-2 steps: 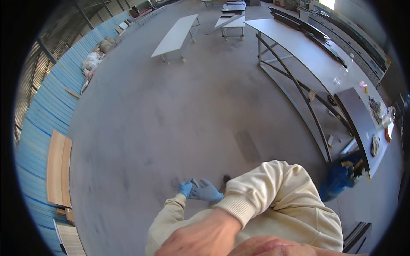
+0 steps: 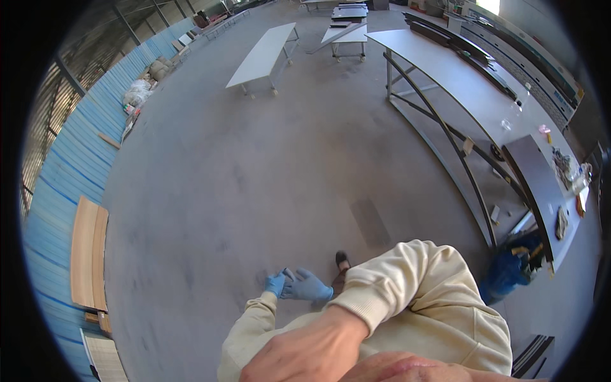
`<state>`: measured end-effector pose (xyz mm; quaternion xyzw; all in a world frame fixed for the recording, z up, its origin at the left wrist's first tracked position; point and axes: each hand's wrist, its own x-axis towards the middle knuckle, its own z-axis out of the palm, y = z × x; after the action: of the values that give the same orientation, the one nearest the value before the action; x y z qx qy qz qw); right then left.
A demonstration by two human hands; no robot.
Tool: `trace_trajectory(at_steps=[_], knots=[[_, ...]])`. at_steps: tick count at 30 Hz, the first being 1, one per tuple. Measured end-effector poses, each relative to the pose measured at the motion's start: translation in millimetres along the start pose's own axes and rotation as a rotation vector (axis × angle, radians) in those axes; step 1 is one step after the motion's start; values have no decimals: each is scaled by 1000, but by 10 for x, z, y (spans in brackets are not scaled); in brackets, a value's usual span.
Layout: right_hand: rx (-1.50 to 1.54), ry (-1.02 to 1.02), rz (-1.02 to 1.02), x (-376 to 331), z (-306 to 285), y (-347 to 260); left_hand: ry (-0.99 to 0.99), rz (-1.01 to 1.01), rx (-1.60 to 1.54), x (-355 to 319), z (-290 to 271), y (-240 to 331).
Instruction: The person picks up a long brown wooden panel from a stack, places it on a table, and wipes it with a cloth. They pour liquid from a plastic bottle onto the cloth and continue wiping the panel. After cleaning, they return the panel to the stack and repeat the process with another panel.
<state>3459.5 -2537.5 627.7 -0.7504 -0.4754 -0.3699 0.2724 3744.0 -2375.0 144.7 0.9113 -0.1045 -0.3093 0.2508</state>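
My left hand (image 2: pixel 276 284) and my right hand (image 2: pixel 309 287) both wear blue gloves and meet low in the head view, above the concrete floor. The left fingertips touch the right hand's fingers, with a small pale bit between them. The right hand's fingers are spread. Cream sleeves (image 2: pixel 251 321) lead to them. A dark shoe (image 2: pixel 342 260) stands just beyond. A bare hand (image 2: pixel 309 351) with a cream cuff (image 2: pixel 356 304) fills the lower edge, very close to the camera. I cannot tell whose hand it is.
A long grey workbench (image 2: pixel 445 73) on a metal frame runs along the right, with a dark panel (image 2: pixel 538 184) and small clutter on it. A blue bag (image 2: pixel 508 275) sits beneath it. White tables (image 2: pixel 264 54) stand far off. Wooden boards (image 2: pixel 86 251) lean on the blue corrugated wall (image 2: pixel 63 172).
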Motion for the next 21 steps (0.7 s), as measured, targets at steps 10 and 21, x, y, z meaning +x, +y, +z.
trace_trajectory(at_steps=[10,21], knots=[[-638,-81,204,-758,-1923,2724,-248,189,553,3140,-643,2860],[-709,-87,303,-2267,-3482,5692,-37,523,686,4900,-1341,8667]])
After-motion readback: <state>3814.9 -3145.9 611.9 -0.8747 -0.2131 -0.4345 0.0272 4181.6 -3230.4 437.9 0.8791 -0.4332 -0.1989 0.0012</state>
